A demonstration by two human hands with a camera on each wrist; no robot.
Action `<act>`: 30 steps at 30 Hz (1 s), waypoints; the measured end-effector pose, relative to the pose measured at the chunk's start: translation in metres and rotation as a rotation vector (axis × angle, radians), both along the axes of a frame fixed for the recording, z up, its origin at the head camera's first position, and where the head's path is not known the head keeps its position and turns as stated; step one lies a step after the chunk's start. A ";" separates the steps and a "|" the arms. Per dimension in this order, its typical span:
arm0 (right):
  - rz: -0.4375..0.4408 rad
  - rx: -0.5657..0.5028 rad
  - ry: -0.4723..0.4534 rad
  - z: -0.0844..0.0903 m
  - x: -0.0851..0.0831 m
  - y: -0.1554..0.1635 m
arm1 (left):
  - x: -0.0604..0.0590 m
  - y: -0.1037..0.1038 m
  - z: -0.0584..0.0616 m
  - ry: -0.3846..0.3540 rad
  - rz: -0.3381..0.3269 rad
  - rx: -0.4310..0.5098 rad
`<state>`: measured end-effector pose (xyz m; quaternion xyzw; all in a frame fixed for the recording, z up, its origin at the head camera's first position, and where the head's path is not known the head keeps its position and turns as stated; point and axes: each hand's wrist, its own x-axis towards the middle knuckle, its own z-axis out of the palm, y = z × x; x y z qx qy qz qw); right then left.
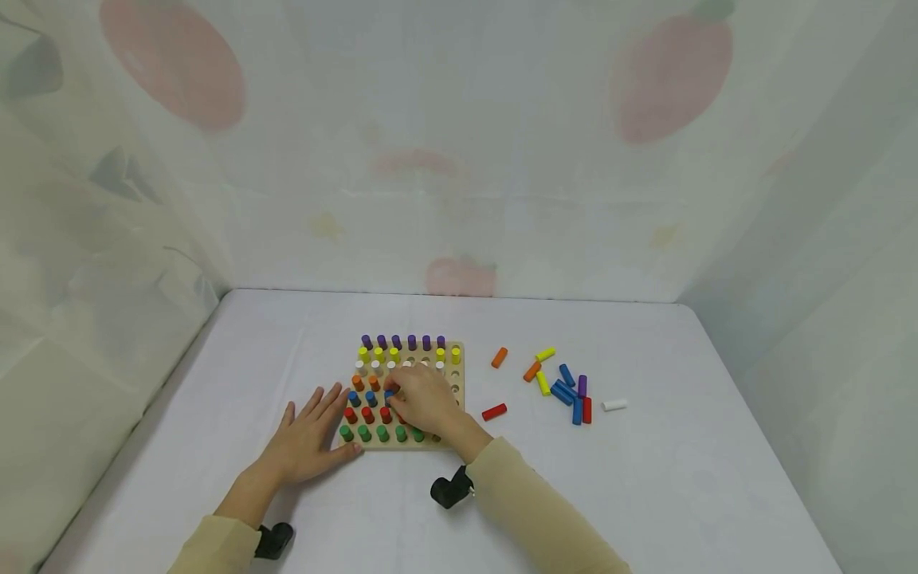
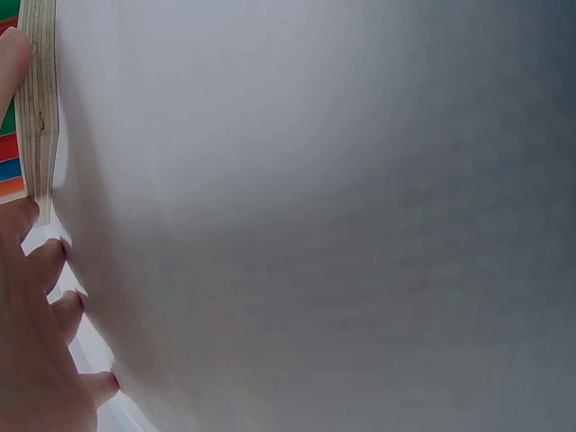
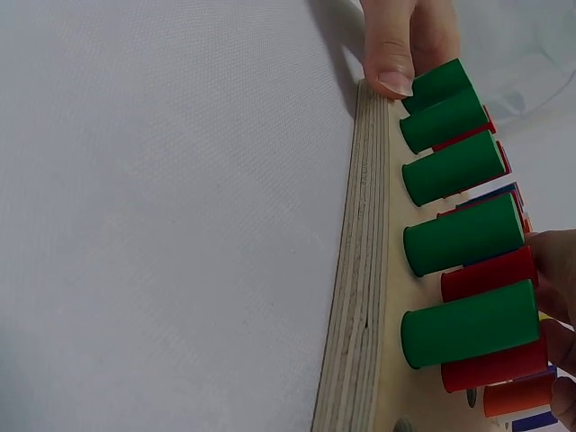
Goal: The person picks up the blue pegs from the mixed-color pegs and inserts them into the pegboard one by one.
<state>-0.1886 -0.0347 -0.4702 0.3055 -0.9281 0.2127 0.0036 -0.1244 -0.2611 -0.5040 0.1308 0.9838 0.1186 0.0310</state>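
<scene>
A wooden pegboard [image 1: 460, 387] lies on the table, with rows of purple, yellow, white, orange, blue, red and green pegs standing in it. My left hand [image 1: 304, 442] is spread flat at the board's left side, its thumb touching the near left corner. Over the middle of the board, my right hand [image 1: 426, 401] pinches a blue peg [image 1: 388, 396] in the blue row; whether the peg is fully seated cannot be made out. That hand hides part of the rows. Green pegs [image 3: 463, 234] line the near edge in the right wrist view.
Loose pegs lie right of the board: a red peg [image 1: 494, 412], an orange peg [image 1: 499, 357], a white peg [image 1: 614, 405], and a cluster with blue pegs [image 1: 562, 391], yellow, purple and red ones. Bare holes show along the board's right side. A patterned curtain [image 1: 459, 199] surrounds the table.
</scene>
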 end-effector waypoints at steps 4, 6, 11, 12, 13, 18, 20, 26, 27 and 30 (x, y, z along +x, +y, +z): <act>0.001 -0.001 -0.003 -0.001 -0.001 0.000 | 0.000 0.000 0.000 0.001 0.001 0.000; 0.003 -0.005 0.007 -0.002 -0.001 0.000 | 0.000 0.000 0.000 0.000 0.002 -0.002; 0.005 -0.015 0.029 -0.003 -0.001 0.002 | 0.000 -0.001 -0.001 -0.005 0.003 0.000; 0.002 -0.020 0.029 -0.003 -0.001 0.002 | 0.000 -0.001 -0.002 -0.004 0.002 0.000; -0.001 -0.026 0.026 -0.002 -0.001 0.003 | 0.000 -0.001 -0.002 -0.004 0.002 0.001; -0.028 -0.057 0.008 0.001 0.000 0.009 | 0.000 -0.001 -0.003 -0.002 0.002 0.002; -0.042 -0.079 -0.002 0.004 0.001 0.014 | -0.001 -0.001 -0.003 -0.004 0.004 0.000; -0.068 -0.135 -0.008 0.010 0.002 0.029 | 0.000 0.000 -0.001 -0.005 0.006 0.001; -0.071 -0.137 -0.004 0.011 0.002 0.032 | 0.000 0.000 0.000 -0.004 0.006 0.001; -0.072 -0.169 0.010 0.013 0.002 0.040 | 0.001 0.001 0.001 -0.001 0.003 0.006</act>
